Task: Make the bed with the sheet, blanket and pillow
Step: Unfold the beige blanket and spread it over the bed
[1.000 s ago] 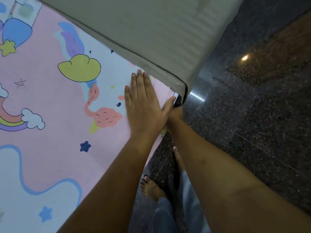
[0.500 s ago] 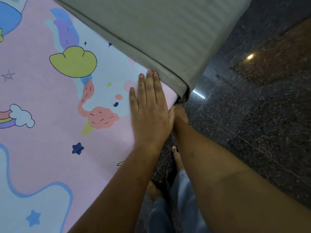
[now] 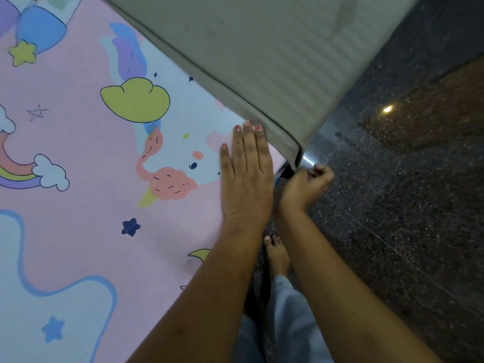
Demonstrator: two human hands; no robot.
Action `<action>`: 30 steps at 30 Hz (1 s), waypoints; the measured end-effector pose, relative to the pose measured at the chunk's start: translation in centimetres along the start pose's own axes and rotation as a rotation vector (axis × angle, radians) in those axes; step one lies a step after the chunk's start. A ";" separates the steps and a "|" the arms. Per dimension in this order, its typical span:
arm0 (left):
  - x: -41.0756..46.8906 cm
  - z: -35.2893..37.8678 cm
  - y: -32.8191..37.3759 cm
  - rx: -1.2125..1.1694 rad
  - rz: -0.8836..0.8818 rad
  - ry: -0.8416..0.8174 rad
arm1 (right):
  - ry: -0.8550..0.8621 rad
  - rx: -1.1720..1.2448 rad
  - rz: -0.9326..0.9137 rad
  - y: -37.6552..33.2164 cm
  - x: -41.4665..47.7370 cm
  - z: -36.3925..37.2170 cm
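Left hand (image 3: 245, 176) lies flat, fingers straight and together, pressing the sheet (image 3: 86, 231) at the bed corner, fingertips against the headboard (image 3: 248, 61). Right hand (image 3: 305, 184), half a second ago tucked low under the corner beside the left thumb, has come out over the floor (image 3: 406, 205) to the right of the left hand; its fingers are curled, and no cloth shows in them. Judgement: the corner tuck at this end is likely finished; the sheet lies smooth under and left of the left hand. Blanket and pillow are not in view.

Writing: none legible; the sheet carries printed clouds, stars and rainbows only.
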State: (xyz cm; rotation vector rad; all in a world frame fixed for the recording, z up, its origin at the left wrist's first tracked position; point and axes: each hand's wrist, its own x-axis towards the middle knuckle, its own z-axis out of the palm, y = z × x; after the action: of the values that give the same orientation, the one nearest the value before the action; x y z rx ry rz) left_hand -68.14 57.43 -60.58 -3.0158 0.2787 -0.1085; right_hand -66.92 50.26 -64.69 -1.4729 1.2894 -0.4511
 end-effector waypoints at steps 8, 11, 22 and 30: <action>-0.2 -1.5 -1.1 -0.406 0.121 0.082 | -0.381 -0.313 -1.011 -10.9 -2.8 4.7; 0.8 -4.1 -3.9 -0.751 -0.036 0.063 | -0.603 -0.877 -1.163 -11.2 -3.1 7.9; -0.2 -5.2 -11.1 -0.990 -0.341 -0.061 | -0.413 -1.083 -0.928 -6.0 -4.9 1.5; 6.1 -6.1 -9.5 -0.885 -0.128 -0.045 | -0.393 -0.724 -1.021 -12.9 -0.2 2.6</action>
State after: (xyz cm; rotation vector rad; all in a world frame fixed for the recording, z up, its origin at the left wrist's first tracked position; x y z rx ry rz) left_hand -61.00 64.93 -53.04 -3.9069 0.1490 0.1056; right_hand -58.84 49.51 -54.31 -2.6542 0.2801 -0.3018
